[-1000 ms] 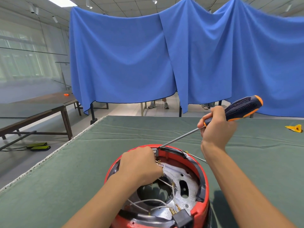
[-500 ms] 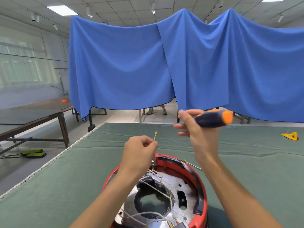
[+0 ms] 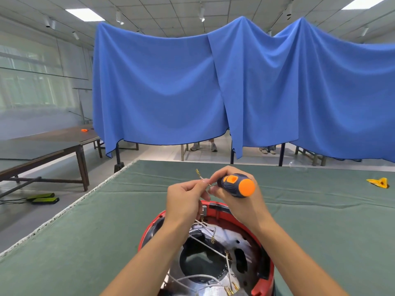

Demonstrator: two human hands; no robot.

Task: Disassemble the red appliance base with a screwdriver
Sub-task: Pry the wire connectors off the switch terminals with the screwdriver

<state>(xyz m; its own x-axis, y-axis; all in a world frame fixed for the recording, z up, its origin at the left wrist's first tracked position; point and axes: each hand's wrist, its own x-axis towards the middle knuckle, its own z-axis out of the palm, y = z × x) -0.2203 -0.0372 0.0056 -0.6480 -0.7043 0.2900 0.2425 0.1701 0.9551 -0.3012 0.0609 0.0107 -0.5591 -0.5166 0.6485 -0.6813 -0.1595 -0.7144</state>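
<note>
The red appliance base point(image 3: 215, 253) sits open at the near edge of our green-covered desk point(image 3: 85, 242), directly below both our hands, its metal plate and white wires showing. We count one base, one screwdriver and two hands. Our right hand point(image 3: 239, 201) curls around the screwdriver point(image 3: 237, 185), its orange cap facing us. Our left hand point(image 3: 186, 199) pinches a thin white wire point(image 3: 201, 176) with a brass terminal, lifted above the base's far rim. A yellow object point(image 3: 378, 182) lies far right. We see no readable writing.
</note>
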